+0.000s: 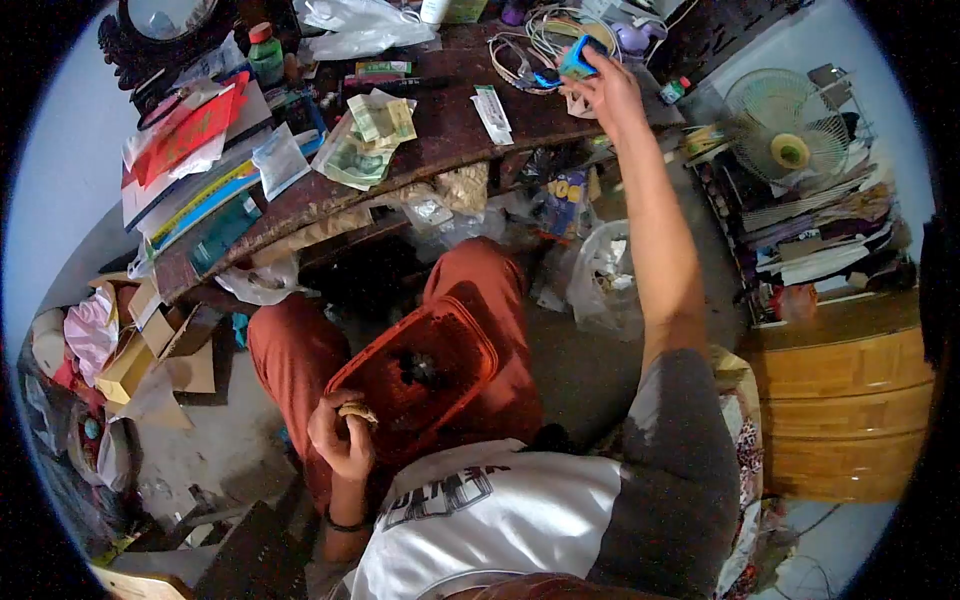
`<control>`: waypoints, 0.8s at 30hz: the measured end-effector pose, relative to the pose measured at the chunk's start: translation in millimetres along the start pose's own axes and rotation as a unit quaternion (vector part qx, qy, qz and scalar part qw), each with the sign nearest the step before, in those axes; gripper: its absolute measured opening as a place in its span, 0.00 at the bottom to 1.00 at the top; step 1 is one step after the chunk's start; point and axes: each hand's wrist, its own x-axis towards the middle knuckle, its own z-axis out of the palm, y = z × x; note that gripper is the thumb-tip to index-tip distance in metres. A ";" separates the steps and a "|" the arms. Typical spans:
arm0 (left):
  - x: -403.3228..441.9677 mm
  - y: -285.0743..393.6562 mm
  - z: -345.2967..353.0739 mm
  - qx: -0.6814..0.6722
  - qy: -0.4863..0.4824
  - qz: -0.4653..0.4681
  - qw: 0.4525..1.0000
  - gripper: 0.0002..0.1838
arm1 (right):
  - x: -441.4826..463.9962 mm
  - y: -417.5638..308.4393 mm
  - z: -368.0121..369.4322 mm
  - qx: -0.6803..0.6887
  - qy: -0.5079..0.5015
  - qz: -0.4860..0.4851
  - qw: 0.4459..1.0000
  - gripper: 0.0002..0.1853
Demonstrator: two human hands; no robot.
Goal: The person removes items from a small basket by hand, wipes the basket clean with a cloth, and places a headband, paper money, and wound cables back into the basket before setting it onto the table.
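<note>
My right hand (608,92) reaches out over the right end of the dark table, its fingers closed on a small blue and green packet (580,58). Coiled cables lie just beside it. In my left hand (342,436), pinched between thumb and fingers, is a small tan-brown piece (357,412) that I cannot make out. This hand is by the near left corner of a red plastic tray (470,345), which rests on my lap. A small dark clump (422,368) lies inside the tray.
The dark table (450,60) bears banknotes (365,140), a white tube (492,114), books and a green bottle (266,54). Plastic bags hang below it. A fan (788,150) and wooden drawers (845,410) stand right; cardboard boxes (165,345) lie left.
</note>
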 end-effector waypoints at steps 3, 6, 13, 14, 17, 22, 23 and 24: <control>-3.5 -13.0 1.2 0.021 0.013 0.028 0.999 0.07 | 14.0 -8.6 -4.9 -0.233 0.019 -0.076 0.969 0.18; -5.3 -13.5 3.8 -0.011 0.021 0.006 1.000 0.08 | 42.5 -0.4 -15.2 -0.572 -0.017 -0.152 0.806 0.17; -3.8 -14.7 7.0 0.047 0.038 0.029 0.998 0.07 | 90.9 49.8 -27.6 -0.616 -0.133 -0.135 0.765 0.29; -3.4 -15.2 7.8 0.054 0.053 0.049 0.996 0.07 | 100.5 59.2 -31.2 -0.623 -0.142 -0.126 0.759 0.33; -0.8 -11.5 6.6 0.058 0.032 0.029 0.997 0.07 | 93.8 44.9 -12.2 -0.656 -0.188 -0.062 0.728 0.41; 2.1 -8.0 8.6 0.084 0.036 0.041 0.995 0.07 | 94.6 43.2 1.8 -0.742 -0.195 -0.115 0.632 0.33; 1.4 -6.4 8.5 0.081 0.038 0.033 0.995 0.07 | 85.1 31.0 6.4 -0.742 -0.195 -0.078 0.637 0.28; -0.8 -9.8 8.2 0.078 0.039 0.034 0.996 0.07 | 88.8 35.2 2.9 -0.746 -0.192 -0.124 0.626 0.26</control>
